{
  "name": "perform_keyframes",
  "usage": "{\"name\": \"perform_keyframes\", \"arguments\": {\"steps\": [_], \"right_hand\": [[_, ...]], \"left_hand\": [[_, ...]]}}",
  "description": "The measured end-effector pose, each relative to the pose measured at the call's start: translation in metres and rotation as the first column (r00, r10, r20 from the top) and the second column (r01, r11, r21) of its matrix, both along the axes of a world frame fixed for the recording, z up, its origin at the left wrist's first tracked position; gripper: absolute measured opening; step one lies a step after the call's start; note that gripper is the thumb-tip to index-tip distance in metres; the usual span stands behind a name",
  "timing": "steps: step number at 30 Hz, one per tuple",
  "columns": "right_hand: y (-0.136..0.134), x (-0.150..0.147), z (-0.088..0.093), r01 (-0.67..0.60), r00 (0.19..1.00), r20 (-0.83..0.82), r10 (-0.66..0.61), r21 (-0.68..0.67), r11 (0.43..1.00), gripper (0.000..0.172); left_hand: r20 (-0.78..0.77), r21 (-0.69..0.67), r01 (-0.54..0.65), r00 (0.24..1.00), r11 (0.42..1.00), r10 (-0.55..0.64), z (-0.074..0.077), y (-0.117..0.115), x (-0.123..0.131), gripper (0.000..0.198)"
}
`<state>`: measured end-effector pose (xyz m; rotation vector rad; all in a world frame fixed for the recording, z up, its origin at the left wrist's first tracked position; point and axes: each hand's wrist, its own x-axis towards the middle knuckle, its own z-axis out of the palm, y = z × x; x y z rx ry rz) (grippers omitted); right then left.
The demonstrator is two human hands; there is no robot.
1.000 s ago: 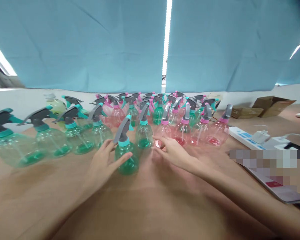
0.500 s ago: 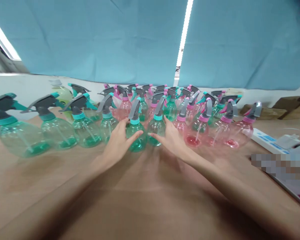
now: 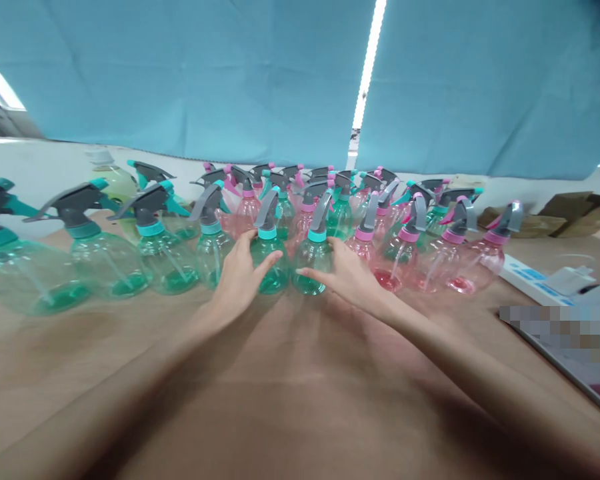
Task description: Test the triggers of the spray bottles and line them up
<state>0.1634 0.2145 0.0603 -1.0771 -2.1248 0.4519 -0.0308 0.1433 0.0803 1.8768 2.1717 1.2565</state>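
Note:
Two clear green spray bottles with grey trigger heads and turquoise collars stand side by side at the middle of the front row. My left hand (image 3: 237,270) is around the left side of one green spray bottle (image 3: 274,280), its thumb across the front and its fingertips partly hidden behind. Around the right side of the neighbouring green spray bottle (image 3: 309,285) is my right hand (image 3: 353,270), with the thumb on the front and the other fingers mostly hidden. Both bottles are upright on the brown table (image 3: 280,387).
More green spray bottles (image 3: 167,263) line up on the left, pink ones (image 3: 400,260) on the right. Behind is a mixed cluster of both colours. A white power strip (image 3: 535,280) and brown cardboard (image 3: 575,210) lie at right; a pale yellow-green jug (image 3: 109,180) stands back left.
The left-hand bottle has shifted slightly away from me, level with the one at my right hand. Both hands keep their hold. The view has shifted a little.

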Motion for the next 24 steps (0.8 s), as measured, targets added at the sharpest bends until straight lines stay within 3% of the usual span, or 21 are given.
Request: {"name": "perform_keyframes", "arguments": {"steps": [6, 12, 18, 24], "right_hand": [[-0.004, 0.009, 0.002, -0.097, 0.995, 0.010, 0.097, 0.003, 0.995, 0.084], [-0.017, 0.017, 0.007, -0.132, 0.991, 0.030, 0.133, -0.022, 0.991, 0.080], [-0.037, 0.025, 0.005, -0.153, 0.987, 0.049, 0.156, -0.048, 0.987, 0.074], [-0.059, 0.037, 0.003, -0.175, 0.982, 0.066, 0.177, -0.043, 0.984, 0.073]], "left_hand": [[0.047, 0.005, 0.007, 0.999, 1.000, -0.007, -0.001, -0.001, 0.006, 0.070], [0.054, 0.025, 0.057, 0.997, 0.998, -0.058, -0.006, -0.034, 0.011, 0.073], [-0.015, -0.108, 0.048, 0.999, 0.993, -0.050, -0.019, -0.074, 0.004, 0.063], [-0.129, -0.137, 0.126, 0.981, 0.983, -0.144, -0.023, -0.083, 0.016, 0.040]]}}
